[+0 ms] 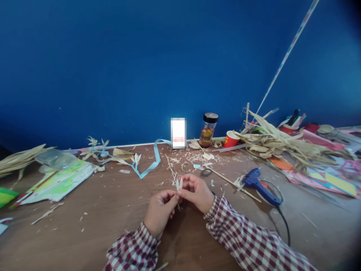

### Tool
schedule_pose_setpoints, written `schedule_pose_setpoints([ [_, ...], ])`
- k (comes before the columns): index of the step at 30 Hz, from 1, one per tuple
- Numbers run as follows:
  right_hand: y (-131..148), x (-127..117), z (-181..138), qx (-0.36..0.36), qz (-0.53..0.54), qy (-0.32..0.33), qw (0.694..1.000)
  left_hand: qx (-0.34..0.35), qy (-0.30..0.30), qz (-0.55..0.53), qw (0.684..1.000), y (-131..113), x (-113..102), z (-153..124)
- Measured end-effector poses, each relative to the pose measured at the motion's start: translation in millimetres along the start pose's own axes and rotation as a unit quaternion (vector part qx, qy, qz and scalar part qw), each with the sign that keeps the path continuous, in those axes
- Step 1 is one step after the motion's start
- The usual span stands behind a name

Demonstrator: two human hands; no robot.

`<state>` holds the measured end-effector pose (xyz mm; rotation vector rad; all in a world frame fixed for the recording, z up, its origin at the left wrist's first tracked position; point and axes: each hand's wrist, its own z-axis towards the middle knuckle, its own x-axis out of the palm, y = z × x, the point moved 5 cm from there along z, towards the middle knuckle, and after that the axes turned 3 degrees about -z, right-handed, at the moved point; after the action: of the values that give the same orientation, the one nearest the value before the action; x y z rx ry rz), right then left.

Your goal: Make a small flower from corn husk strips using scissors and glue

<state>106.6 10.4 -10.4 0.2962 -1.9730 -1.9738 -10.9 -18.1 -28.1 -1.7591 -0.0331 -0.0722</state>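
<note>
Between my fingertips, just above the table, is a small pale corn-husk flower (179,183) with narrow upright petals. My left hand (161,210) pinches its lower part from the left, thumb against fingers. From the right, my right hand (195,191) is closed at the petals' base, its thumb nearly touching the left thumb. A short bit of the piece shows below the fingers; the rest is hidden by them. Beyond the hands lie pale husk scraps (183,158) and a thin stick (235,184). A blue glue gun (261,187) rests to the right of my right hand.
A light-blue ribbon (150,168) joins a finished-looking husk flower (136,161). A black-lidded jar (208,131) and a red paper cup (231,139) stand near the blue wall. Dried husks (279,141) heap at right; a green-white sheet (60,180) lies left. The glue gun's cable (286,222) runs toward me.
</note>
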Motion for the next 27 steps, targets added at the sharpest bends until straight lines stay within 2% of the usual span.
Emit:
schedule_pose_setpoints([
  [3, 0.6, -1.2, -0.5, -0.006, -0.019, -0.023, 1.000, 0.002, -0.006, 0.002, 1.000, -0.1, 0.4, -0.7],
  [8, -1.1, 1.3, 1.5, 0.028, 0.026, 0.026, 0.999, 0.001, -0.015, -0.028, 0.999, -1.5, 0.1, -0.5],
  [11, -3.9, -1.7, 2.7, 0.046, 0.028, 0.000, 0.999, -0.009, -0.017, -0.046, 0.999, -1.4, -0.2, -0.2],
  [20, -3.0, 3.4, 0.3, -0.002, 0.013, -0.019, 1.000, -0.003, -0.023, -0.009, 1.000, -2.1, -0.7, -0.9],
  [27, -1.4, -1.3, 2.4, -0.001, 0.013, -0.022, 1.000, -0.007, -0.004, -0.022, 1.000, 0.6, 1.9, -0.4],
])
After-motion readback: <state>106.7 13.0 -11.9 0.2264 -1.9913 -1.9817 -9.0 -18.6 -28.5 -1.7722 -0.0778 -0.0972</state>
